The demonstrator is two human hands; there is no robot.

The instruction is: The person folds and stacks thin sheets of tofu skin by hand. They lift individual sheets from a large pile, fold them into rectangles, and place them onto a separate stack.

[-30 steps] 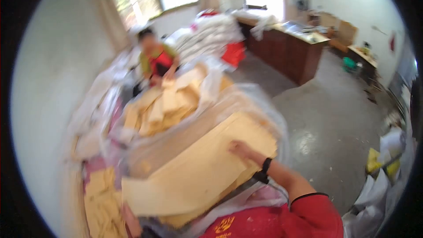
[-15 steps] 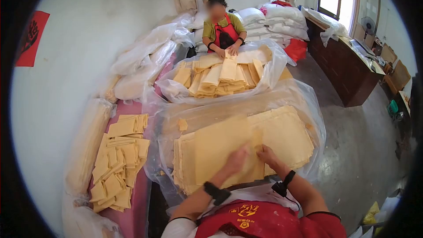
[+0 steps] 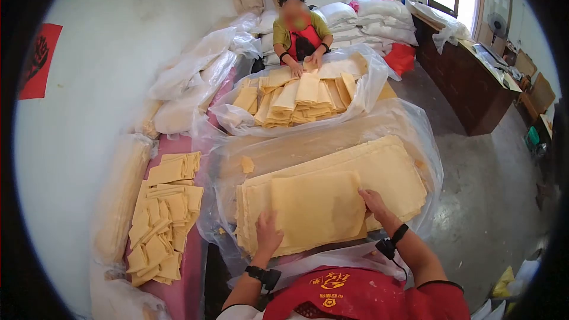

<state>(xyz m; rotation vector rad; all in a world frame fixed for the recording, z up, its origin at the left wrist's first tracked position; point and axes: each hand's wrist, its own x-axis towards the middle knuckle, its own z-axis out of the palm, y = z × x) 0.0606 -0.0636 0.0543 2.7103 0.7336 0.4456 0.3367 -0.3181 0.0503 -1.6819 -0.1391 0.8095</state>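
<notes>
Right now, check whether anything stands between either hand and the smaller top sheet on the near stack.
Nothing visible does. The left hand is at the left edge of the top sheet, the right hand at its right. The clear plastic lies around the stack.

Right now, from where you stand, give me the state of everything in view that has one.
Left hand: at the front sheet's left edge, grip unclear
Right hand: gripping its right edge
Front sheet: lying nearly flat
Large sheets: stacked, spread out
Far sheets: folded, heaped
Far plastic: open, crumpled
Small pieces: folded, loosely piled
White sacks: full, stacked
Fan: upright, can't tell if running
</notes>
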